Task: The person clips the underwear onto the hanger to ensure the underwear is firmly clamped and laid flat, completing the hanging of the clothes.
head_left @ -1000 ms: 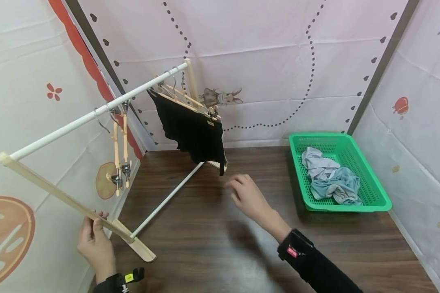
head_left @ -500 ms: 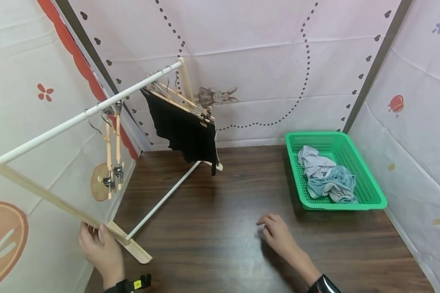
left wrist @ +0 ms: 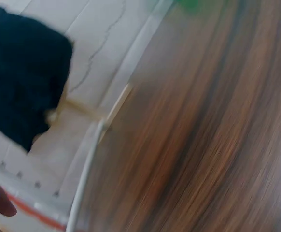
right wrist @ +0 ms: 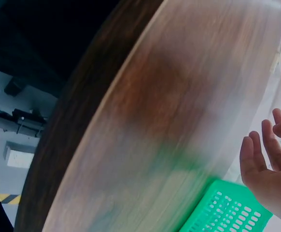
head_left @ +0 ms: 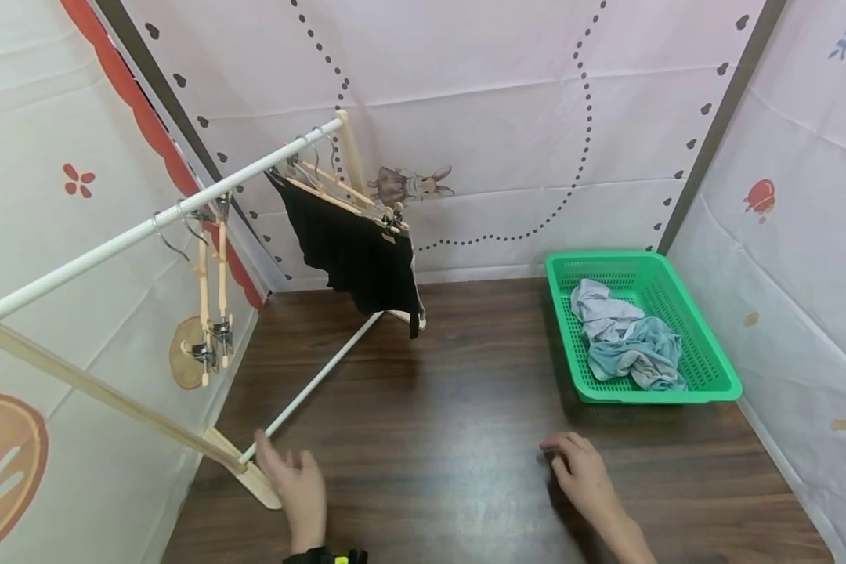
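Note:
My left hand (head_left: 296, 489) is off the garment rack's wooden post (head_left: 113, 395), fingers loosely spread above the floor beside the rack's foot, overlapping the end of the lower white bar (head_left: 324, 374) in the head view. Nothing is in it. My right hand (head_left: 583, 479) hovers over the wood-grain surface in front of the basket, fingers relaxed and holding nothing. On the rack's white top rail (head_left: 134, 235), a black garment (head_left: 352, 254) hangs from wooden clip hangers at the far end. Nearer, two bare wooden clip hangers (head_left: 213, 313) hang side by side.
A green plastic basket (head_left: 705, 333) stands at the right with crumpled grey and blue-green cloths (head_left: 630, 337) in it. Printed fabric walls (head_left: 493, 149) close off the back and both sides, the left one close to the rack.
My left hand has let go of the rack's post and moved right. My right hand has drawn away from the black garment, toward the right and nearer to me.

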A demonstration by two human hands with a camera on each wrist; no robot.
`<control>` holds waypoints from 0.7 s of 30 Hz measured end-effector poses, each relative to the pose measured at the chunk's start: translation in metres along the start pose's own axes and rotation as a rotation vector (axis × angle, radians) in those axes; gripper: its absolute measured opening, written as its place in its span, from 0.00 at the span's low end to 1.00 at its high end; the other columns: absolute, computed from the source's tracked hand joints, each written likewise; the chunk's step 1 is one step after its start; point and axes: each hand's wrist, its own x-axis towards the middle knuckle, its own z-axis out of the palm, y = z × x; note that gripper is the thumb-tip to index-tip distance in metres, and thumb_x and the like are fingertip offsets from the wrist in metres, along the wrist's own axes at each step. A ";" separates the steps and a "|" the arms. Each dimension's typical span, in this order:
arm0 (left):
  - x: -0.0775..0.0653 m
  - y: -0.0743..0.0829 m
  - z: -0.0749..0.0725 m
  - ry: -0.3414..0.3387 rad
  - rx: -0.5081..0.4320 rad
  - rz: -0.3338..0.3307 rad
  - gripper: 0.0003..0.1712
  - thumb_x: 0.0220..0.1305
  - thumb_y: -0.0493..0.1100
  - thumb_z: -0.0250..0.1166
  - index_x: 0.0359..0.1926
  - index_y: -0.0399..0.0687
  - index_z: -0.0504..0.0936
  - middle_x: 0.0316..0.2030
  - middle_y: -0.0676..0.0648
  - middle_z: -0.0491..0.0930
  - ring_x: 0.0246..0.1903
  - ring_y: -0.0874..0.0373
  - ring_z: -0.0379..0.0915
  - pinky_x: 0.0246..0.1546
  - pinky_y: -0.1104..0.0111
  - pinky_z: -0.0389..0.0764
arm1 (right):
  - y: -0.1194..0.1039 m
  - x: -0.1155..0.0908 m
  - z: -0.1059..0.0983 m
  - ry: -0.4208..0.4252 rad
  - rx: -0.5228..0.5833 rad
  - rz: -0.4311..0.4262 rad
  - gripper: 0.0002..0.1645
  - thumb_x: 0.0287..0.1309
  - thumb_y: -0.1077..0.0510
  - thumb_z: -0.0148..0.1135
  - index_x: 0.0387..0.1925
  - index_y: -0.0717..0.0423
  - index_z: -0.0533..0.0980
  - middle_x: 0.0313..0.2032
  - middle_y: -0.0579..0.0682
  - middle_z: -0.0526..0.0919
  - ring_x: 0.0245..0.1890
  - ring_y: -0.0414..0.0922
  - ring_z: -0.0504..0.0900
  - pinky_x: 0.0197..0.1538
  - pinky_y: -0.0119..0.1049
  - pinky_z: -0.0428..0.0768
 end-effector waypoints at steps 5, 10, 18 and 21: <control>-0.010 0.001 0.039 -0.316 0.064 -0.056 0.41 0.69 0.22 0.48 0.80 0.40 0.48 0.76 0.31 0.51 0.73 0.34 0.52 0.68 0.40 0.65 | 0.008 0.004 -0.005 0.009 0.015 -0.001 0.17 0.52 0.76 0.64 0.36 0.53 0.85 0.40 0.50 0.84 0.43 0.50 0.83 0.44 0.49 0.85; -0.027 0.004 0.076 -0.666 0.155 -0.039 0.33 0.74 0.29 0.52 0.77 0.38 0.57 0.73 0.30 0.58 0.68 0.33 0.63 0.63 0.43 0.73 | 0.010 0.006 -0.011 0.057 0.011 -0.035 0.17 0.51 0.77 0.64 0.36 0.54 0.85 0.39 0.50 0.84 0.41 0.49 0.83 0.42 0.48 0.84; -0.048 0.023 0.130 -0.991 0.132 0.052 0.28 0.78 0.37 0.53 0.75 0.38 0.61 0.71 0.34 0.65 0.66 0.37 0.68 0.62 0.48 0.76 | 0.013 0.011 -0.025 0.169 -0.035 -0.092 0.17 0.49 0.78 0.65 0.36 0.56 0.84 0.39 0.52 0.85 0.38 0.47 0.82 0.37 0.47 0.83; -0.051 0.029 0.151 -1.058 0.108 0.056 0.27 0.78 0.39 0.53 0.74 0.36 0.62 0.69 0.35 0.68 0.64 0.39 0.70 0.62 0.48 0.76 | 0.013 0.011 -0.029 0.166 -0.035 -0.085 0.17 0.51 0.77 0.65 0.37 0.56 0.84 0.40 0.52 0.85 0.35 0.43 0.80 0.35 0.43 0.82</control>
